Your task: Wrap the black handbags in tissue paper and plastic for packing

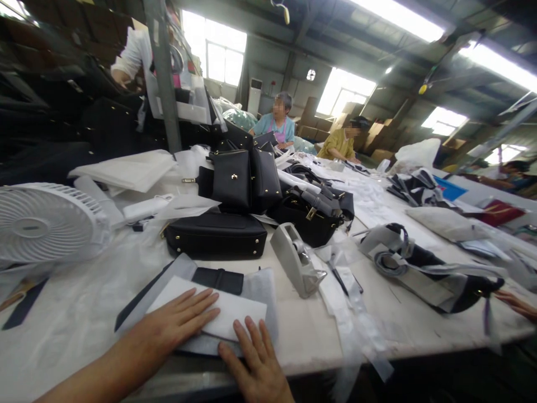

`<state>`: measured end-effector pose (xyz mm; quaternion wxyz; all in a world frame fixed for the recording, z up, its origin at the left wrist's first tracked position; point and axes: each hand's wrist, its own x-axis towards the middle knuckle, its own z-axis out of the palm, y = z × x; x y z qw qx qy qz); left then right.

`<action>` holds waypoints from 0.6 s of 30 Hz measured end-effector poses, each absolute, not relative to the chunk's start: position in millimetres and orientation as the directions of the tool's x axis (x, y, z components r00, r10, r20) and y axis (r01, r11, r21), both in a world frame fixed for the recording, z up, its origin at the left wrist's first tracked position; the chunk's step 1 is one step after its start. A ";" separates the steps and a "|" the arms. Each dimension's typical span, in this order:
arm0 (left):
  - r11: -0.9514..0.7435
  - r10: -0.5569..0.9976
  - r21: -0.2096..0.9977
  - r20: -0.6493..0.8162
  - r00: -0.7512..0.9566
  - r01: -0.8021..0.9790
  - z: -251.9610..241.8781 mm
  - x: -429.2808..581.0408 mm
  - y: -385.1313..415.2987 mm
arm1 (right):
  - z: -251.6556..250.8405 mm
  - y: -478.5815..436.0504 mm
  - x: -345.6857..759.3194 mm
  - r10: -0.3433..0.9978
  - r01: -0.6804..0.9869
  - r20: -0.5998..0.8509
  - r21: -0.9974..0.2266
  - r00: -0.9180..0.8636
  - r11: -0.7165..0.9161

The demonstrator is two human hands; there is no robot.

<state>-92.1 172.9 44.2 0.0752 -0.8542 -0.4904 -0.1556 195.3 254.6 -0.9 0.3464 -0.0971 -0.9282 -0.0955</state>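
Observation:
My left hand lies flat with fingers stretched over a white sheet of packing foam. The sheet rests on a black bag piece with a strap, partly wrapped in greyish tissue paper. My right hand has its fingers spread on the near right edge of the same sheet and paper. Neither hand grips anything. Just beyond the bundle a black handbag lies on its side. To the right stands a grey tape dispenser. Part of the black piece is hidden under the paper and my hands.
A white fan stands at the left. Several black handbags are heaped behind. At the right lies a paper-wrapped bag, with another person's hand beside it. Plastic strips hang over the table edge. Co-workers sit across the table.

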 end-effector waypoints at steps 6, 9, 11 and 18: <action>-0.401 0.846 0.020 0.392 0.362 0.916 29.1 -81.7 153.2 | 7.7 251.2 187.8 0.113 0.234 0.677 0.090 -0.728 0.968; -0.392 0.832 -0.090 0.390 0.394 0.916 31.4 -75.4 149.4 | 15.5 257.0 185.2 0.193 0.277 0.617 0.042 -0.763 0.960; -0.381 0.812 -0.168 0.409 0.416 0.909 30.8 -70.4 150.8 | 18.6 266.4 187.3 0.202 0.284 0.563 0.061 -0.801 0.957; -0.330 0.763 -0.155 0.537 0.360 0.931 3.9 -53.2 158.7 | 22.1 283.1 198.9 0.196 0.266 0.476 0.085 -0.857 0.960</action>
